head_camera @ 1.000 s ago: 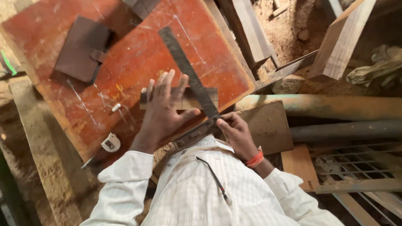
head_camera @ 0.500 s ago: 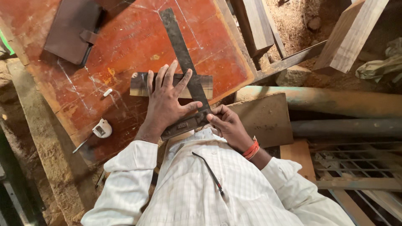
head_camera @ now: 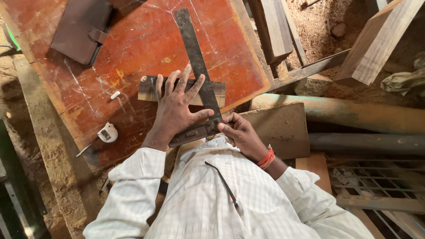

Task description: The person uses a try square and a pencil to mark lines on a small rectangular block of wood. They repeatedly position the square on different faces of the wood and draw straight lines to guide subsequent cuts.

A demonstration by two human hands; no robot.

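Two hands, left hand [head_camera: 175, 110] and right hand [head_camera: 237, 132], hold one try square [head_camera: 197, 57] on one wood piece [head_camera: 148, 88].

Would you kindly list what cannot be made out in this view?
Head view only:
- Middle of the small wood strip: under the left hand.
- Try square stock end: behind the right hand.
- Tape measure markings: too small.
- Dark leather case: cut by top edge.

A single head-worn camera looks steeply down from close above the person's white checked shirt [head_camera: 221, 199] onto the scratched red-brown wooden work board [head_camera: 133, 57], with sawdust-strewn ground at the edges.
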